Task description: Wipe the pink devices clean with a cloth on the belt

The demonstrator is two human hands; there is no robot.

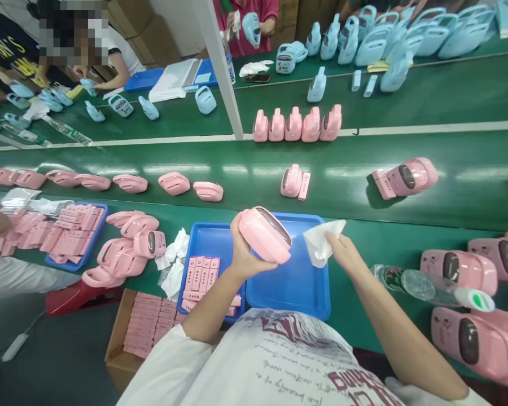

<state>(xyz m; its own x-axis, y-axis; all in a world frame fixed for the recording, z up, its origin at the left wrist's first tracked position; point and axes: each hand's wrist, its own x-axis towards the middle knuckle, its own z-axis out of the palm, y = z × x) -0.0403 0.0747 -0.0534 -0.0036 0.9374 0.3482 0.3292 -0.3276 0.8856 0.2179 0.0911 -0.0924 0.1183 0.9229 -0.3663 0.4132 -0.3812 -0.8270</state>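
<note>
Over the right-hand blue tray (pixel 288 293), the left hand (pixel 241 256) has its fingers around a dark-windowed pink device (pixel 260 232), seemingly unfinished, the right hand (pixel 344 251) pinches white tissue (pixel 319 243), and which pink units (pixel 117 256) flanking the tray are done is unclear.

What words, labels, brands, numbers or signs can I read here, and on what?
"The beauty of": white shirt of the person working; its other lettering is too blurred or folded.
"ON'S": dark shirt, upper left; the rest is unclear.
Pink gadget in the left hand: nothing readable.
Too small or blurred: bottle label, marks on right-hand pink gadgets.
</note>
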